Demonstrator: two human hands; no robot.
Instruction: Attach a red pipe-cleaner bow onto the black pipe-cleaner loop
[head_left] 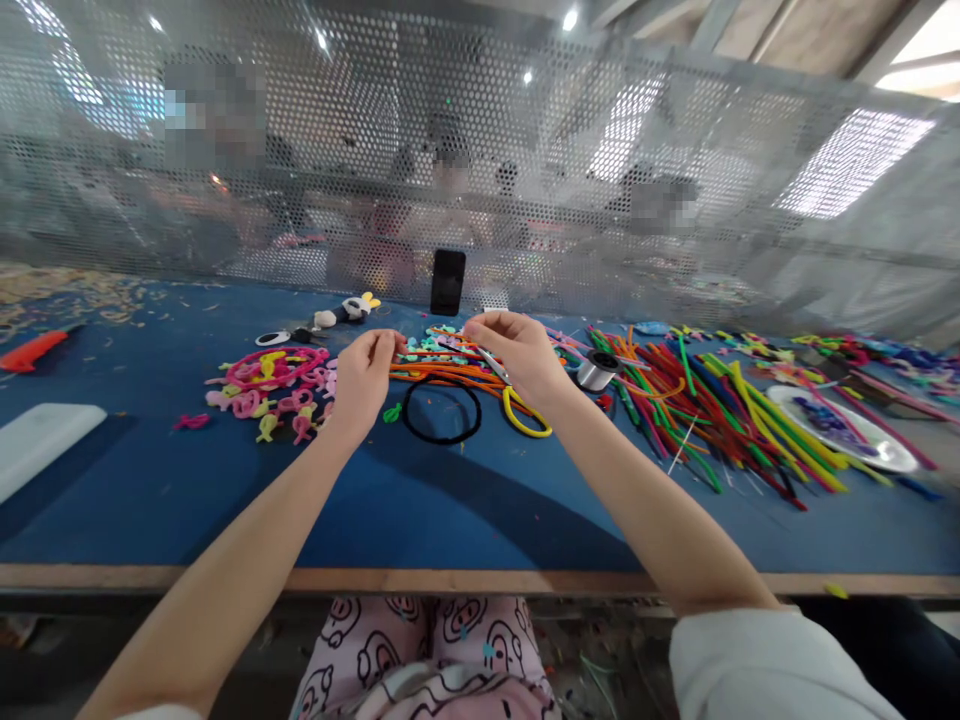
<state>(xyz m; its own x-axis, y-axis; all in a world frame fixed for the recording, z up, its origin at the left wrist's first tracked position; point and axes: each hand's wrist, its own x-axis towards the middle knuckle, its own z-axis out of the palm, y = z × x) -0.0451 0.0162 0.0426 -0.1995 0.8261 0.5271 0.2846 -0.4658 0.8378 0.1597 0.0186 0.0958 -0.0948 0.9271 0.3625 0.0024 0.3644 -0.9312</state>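
My left hand [365, 372] and my right hand [516, 352] are raised over the blue table [420, 500], both pinched closed. An orange pipe cleaner [439, 374] appears to run between them, though what the fingers grip is too fine to make out. Below the hands lie a black pipe-cleaner ring [441, 410] and a yellow loop [525, 416]. A spool of thin wire [596, 371] stands just right of my right hand. A small green piece [392, 412] lies by my left wrist.
Pink and yellow bent shapes [274, 390] lie at left; a heap of coloured pipe cleaners [712, 410] and a white plate [844, 425] at right. A phone [448, 282] leans on the perforated screen [480, 160]. People sit behind it. A white block [41, 440] lies far left.
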